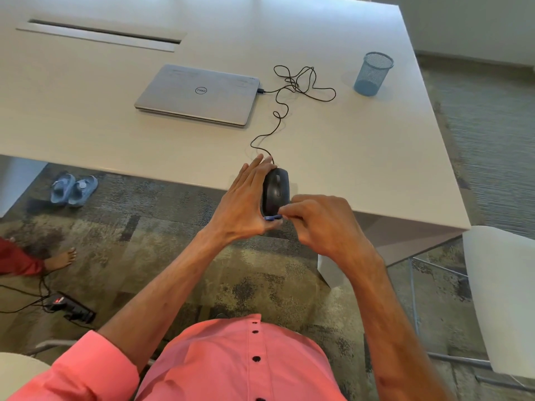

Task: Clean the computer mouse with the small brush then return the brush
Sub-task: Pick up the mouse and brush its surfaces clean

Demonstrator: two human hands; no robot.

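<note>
Mouse point(275, 190), clasped by the left hand point(246, 204) at the table point(376, 169) edge, could be tipped off at 6 o'clock if the brush point(272, 217), pinched by the right hand point(321, 224), is pushed hard.

From up here I see my left hand point(246, 198) and right hand point(324, 224) crowding the black mouse point(276, 191) at the near edge of the table point(362, 146), so there is no gap around it. Its cable point(285, 108) snakes across the tabletop to the closed laptop point(199, 94), lying across any straight path leftward and forward. To the right, bare tabletop runs open toward the blue mesh cup point(373, 73), which stands alone near the far right corner, well apart from the cable loops. A white chair point(503, 299) hems in the right side below the table.
</note>
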